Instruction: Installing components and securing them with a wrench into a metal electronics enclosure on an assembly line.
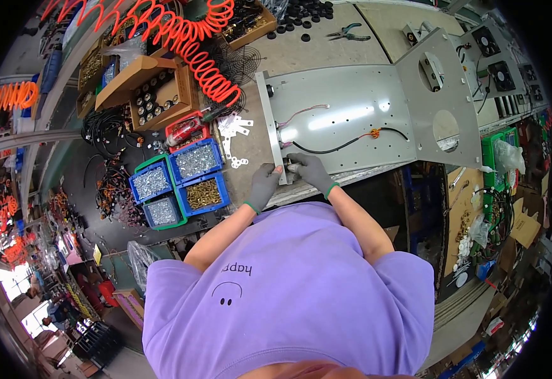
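A large grey sheet-metal chassis [351,120] lies on the bench in front of me, its narrow upright flange [269,120] on the left side. My left hand [264,187], in a grey glove, is closed against the outer face of that flange near its front end; what its fingers hold is hidden. Just inside the flange, my gloved right hand [312,172] pinches a small silvery metal part [293,168], partly covered by the fingers. A black cable [326,151] with an orange ring and a thin pinkish wire [304,112] lie inside the chassis.
Left of the chassis are blue bins of screws [195,160], white flat brackets [233,129], a red power tool [184,131] and a cardboard box of round parts [156,101]. A coiled red air hose [206,69] hangs above. Pliers [350,33] lie at the back.
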Tool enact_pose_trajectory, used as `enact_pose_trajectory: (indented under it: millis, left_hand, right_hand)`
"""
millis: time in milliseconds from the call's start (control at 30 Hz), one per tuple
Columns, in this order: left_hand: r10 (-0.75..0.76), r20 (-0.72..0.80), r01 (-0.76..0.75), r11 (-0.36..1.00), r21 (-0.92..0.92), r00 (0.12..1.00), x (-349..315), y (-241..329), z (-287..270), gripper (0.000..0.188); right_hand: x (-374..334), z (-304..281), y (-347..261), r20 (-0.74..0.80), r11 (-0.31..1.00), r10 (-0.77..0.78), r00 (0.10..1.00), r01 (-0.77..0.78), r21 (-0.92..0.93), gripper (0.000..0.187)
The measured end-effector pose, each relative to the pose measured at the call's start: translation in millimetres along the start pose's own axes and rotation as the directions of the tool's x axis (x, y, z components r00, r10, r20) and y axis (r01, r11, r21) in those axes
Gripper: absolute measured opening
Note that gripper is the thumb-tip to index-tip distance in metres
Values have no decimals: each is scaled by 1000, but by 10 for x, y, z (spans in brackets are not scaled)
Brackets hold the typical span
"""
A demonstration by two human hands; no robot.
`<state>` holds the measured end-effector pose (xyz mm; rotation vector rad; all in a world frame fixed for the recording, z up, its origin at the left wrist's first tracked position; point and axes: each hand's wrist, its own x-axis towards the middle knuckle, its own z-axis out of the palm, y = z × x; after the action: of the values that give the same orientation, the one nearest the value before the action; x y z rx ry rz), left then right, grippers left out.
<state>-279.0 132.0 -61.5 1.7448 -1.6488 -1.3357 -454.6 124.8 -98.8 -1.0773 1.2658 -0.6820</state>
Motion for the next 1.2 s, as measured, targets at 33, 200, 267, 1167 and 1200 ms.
enact_pose_trajectory:
  millis: [33,200,267,1167,1200]
  left_hand:
    - [9,-17,-9,1000,0,1000,-2,5,1,36]
    - [-7,-10,7,1000,-8,1000,2,31,-15,35]
    - [-10,-16,10,1000,-20,1000,11,-1,-9,35]
    - [35,-11,-35,999,28,999,60,-128,22,33]
    - [17,-36,-16,999,30,999,50,-132,38,33]
  right_hand:
    - [-21,-2,-61,38,990,96,995,-99,96,38]
    - [-15,25,73,-27,993,-104,994,103,-52,39]
    - [-5,5,110,-26,986,-108,994,104,-127,39]
    - [41,69,-93,-1,969,199,980,-197,148,24]
    - [10,44,-146,50,965,204,978,-209,159,27]
